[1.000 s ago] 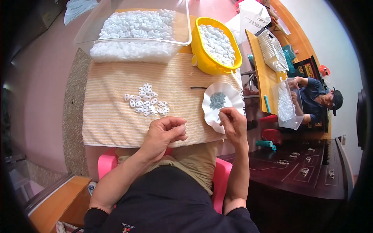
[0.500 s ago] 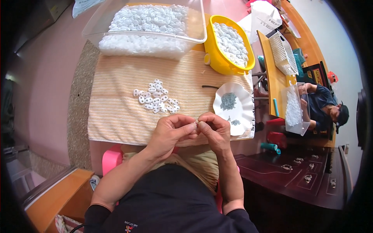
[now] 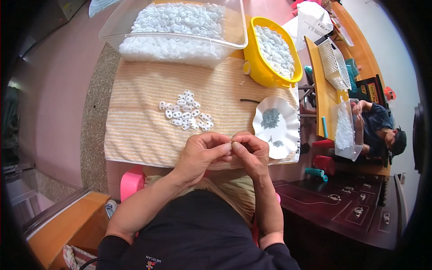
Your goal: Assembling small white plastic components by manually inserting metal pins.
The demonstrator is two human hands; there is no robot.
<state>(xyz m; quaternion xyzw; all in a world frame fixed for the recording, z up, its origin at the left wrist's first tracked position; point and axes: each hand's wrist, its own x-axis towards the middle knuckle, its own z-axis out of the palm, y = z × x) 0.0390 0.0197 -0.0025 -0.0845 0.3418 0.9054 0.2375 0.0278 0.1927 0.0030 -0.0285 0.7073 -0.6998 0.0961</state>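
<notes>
My left hand (image 3: 202, 155) and my right hand (image 3: 251, 153) meet fingertip to fingertip over the near edge of a striped orange cloth (image 3: 144, 121). Between the pinched fingers sits a tiny pale piece (image 3: 231, 144), too small to make out clearly. A loose cluster of several small white plastic parts (image 3: 185, 110) lies on the cloth just beyond my left hand. A white scalloped dish (image 3: 288, 130) holding small grey metal bits lies right of my right hand.
A clear tub (image 3: 175, 29) full of white parts stands at the far edge, a yellow basin (image 3: 270, 49) with more parts beside it. A thin dark strip (image 3: 249, 101) lies on the cloth. Another person (image 3: 382, 130) sits at right by a dark wooden cabinet (image 3: 351, 211).
My right hand left the white dish and came over to my left hand; both now pinch together at the cloth's near edge. The view has shifted slightly.
</notes>
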